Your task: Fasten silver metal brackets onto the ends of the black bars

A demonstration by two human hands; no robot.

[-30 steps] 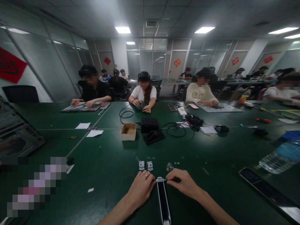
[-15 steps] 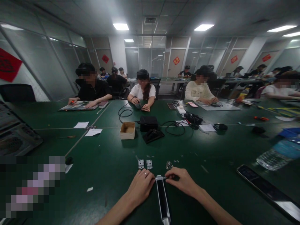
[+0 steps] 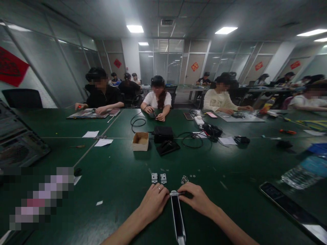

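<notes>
A long narrow metal frame with pale edges and a dark middle lies lengthwise at the bottom centre. My left hand, a ring on one finger, has its fingertips closed at the left end of the short crosspiece on the frame's far end. At the right end of that crosspiece, my right hand is closed in a pinch; the small part between its fingertips is too small to name. Two small metal brackets sit just beyond my left hand. Beyond my right hand is a cluster of small metal rings or nuts.
An open cardboard box and a black box stand ahead. To the right are a phone and a water bottle; a computer case is at the left. Several people sit across the green table.
My right hand has moved slightly left, its fingertips now close against the crosspiece's end. My left hand holds its place. The whole view has shifted a little.
</notes>
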